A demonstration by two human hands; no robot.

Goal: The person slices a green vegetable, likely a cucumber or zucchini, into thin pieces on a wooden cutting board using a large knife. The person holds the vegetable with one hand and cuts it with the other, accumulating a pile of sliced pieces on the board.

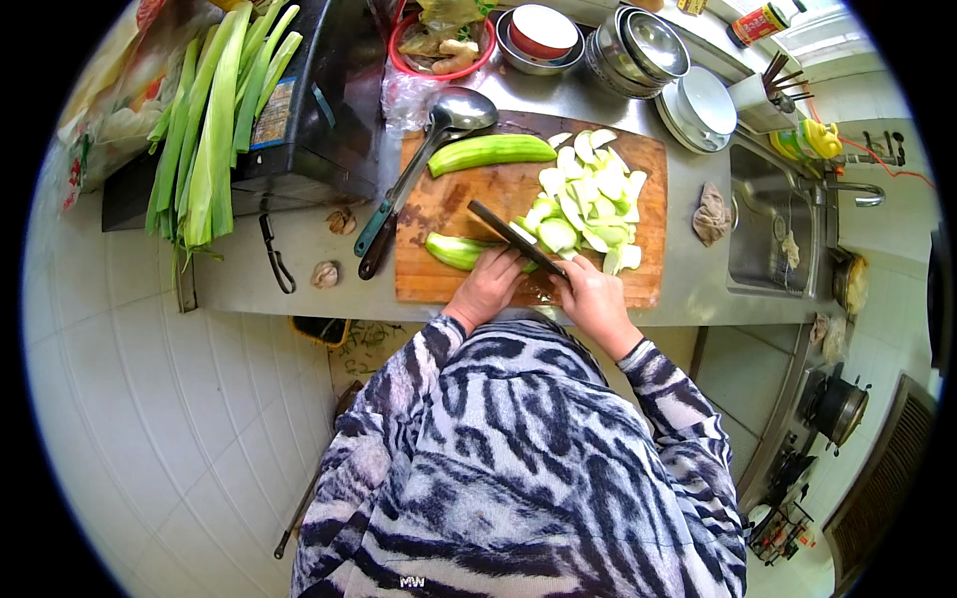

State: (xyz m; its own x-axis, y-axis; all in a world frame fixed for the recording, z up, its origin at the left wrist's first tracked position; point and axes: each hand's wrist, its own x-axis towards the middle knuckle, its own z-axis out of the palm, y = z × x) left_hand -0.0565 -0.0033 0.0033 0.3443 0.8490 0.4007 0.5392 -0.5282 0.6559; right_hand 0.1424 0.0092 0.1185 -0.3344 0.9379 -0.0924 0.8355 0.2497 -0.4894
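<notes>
My right hand (597, 297) grips a kitchen knife (516, 238), seen nearly edge-on with its dark spine slanting up to the left. My left hand (490, 285) presses on a peeled green gourd piece (454, 251), fingertips close beside the blade. Both hands work at the front edge of a wooden cutting board (441, 205). Right of the knife lies a heap of pale green gourd slices (591, 198). A longer peeled gourd piece (491, 153) rests across the back of the board. The knife's lower edge is hidden.
A metal ladle (463, 112) and a dark-handled utensil (376, 247) lean over the board's left side. Garlic bulbs (324, 275) lie left, below green leek leaves (202, 149). Stacked bowls (542, 34) and pots (635, 48) stand behind. A rag (712, 214) lies beside the sink (774, 261).
</notes>
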